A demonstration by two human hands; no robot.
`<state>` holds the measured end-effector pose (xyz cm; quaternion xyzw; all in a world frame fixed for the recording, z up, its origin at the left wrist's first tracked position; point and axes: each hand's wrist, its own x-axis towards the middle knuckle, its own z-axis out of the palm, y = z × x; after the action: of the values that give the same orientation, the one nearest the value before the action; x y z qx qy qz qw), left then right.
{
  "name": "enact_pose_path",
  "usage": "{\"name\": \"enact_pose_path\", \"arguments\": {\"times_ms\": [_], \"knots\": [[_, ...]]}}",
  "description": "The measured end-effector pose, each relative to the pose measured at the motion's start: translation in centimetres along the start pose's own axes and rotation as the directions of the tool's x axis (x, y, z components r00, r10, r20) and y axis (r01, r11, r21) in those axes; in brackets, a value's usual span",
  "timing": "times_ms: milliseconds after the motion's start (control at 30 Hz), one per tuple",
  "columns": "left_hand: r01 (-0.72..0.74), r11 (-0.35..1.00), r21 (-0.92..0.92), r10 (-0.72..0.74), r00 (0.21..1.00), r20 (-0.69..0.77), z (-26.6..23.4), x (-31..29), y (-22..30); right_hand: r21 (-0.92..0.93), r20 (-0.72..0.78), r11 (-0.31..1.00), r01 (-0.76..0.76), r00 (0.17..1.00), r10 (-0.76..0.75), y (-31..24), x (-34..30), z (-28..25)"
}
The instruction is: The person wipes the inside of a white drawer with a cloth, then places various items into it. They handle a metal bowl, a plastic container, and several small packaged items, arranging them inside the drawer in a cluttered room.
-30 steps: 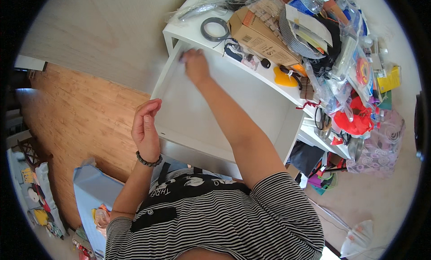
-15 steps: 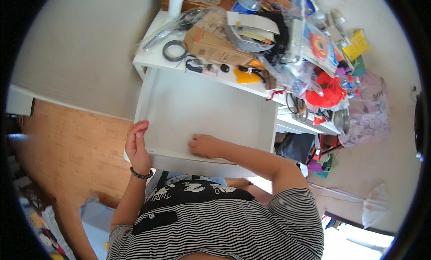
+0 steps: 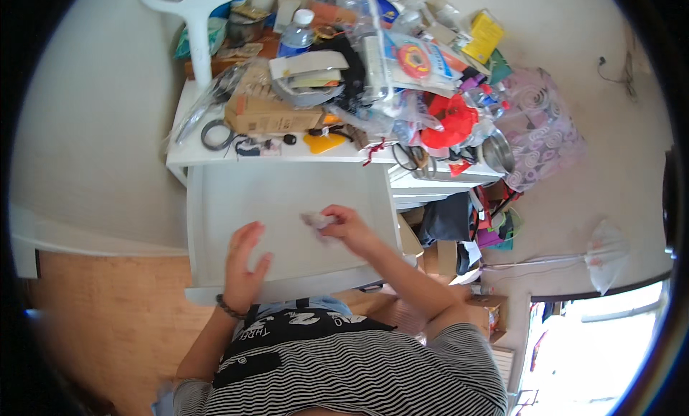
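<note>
Presently working over a pulled-out white drawer [image 3: 237, 193], taken as the clock's centre: bounded at 6 o'clock by its front panel [image 3: 308, 283], at 9 and 3 o'clock by low side walls, at 12 o'clock by the edge of a white surface [image 3: 190, 145]. Leaving most room to move toward 11 and 12 o'clock, over the pale base. Dropping away at 8 o'clock to wooden floor [image 3: 115, 308].

Crowded above the 12 o'clock edge by a grey tape roll [image 3: 204, 137] at 11, a cardboard box [image 3: 276, 119] and, farther back, a plastic bottle [image 3: 296, 35] at 12, then a flat yellow piece [image 3: 324, 142] toward 1. Cluttered further at 2 o'clock with a red item [image 3: 452, 122] and a metal pot [image 3: 497, 154]. Hemmed in at 3 o'clock, outside the drawer, by dark fabric [image 3: 446, 218].

Pinching a crumpled whitish cloth [image 3: 316, 219], rather blurred, between thumb and fingers of the right hand [image 3: 350, 231]; cannot tell whether touching the base. Keeping it between 9 and 10 o'clock from that hand, and at 2 o'clock from the left hand [image 3: 246, 264], spread loosely with thumb apart, gripping nothing.
</note>
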<state>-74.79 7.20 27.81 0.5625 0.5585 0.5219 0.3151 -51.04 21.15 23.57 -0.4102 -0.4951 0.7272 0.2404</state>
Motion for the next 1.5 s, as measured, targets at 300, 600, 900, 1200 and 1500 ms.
{"name": "enact_pose_path", "arguments": {"times_ms": [300,600,900,1200,1500], "knots": [[-0.331,0.943,-0.026,0.328,0.914,0.239,6.1,3.6,1.4,0.829,0.125,0.559,0.019,0.968,-0.219,-1.0,-1.6,9.3],[0.351,0.244,-0.904,-0.264,0.921,0.286,8.3,3.3,1.3,0.776,-0.184,0.619,0.123,0.982,0.035,-2.6,-1.5,9.1],[-0.616,0.694,0.373,0.358,0.745,0.563,11.8,4.5,7.5,0.849,-0.239,0.484,0.213,0.971,-0.007,-4.6,-5.5,3.3],[-0.591,0.798,0.118,0.386,0.652,0.652,17.8,3.7,8.8,0.771,-0.191,0.627,0.108,0.979,0.067,-4.7,-9.7,-5.4],[-0.607,0.727,0.321,0.426,0.765,0.483,22.3,4.3,8.1,0.771,-0.073,0.636,0.025,0.996,0.049,-1.3,-11.4,-9.2]]}}
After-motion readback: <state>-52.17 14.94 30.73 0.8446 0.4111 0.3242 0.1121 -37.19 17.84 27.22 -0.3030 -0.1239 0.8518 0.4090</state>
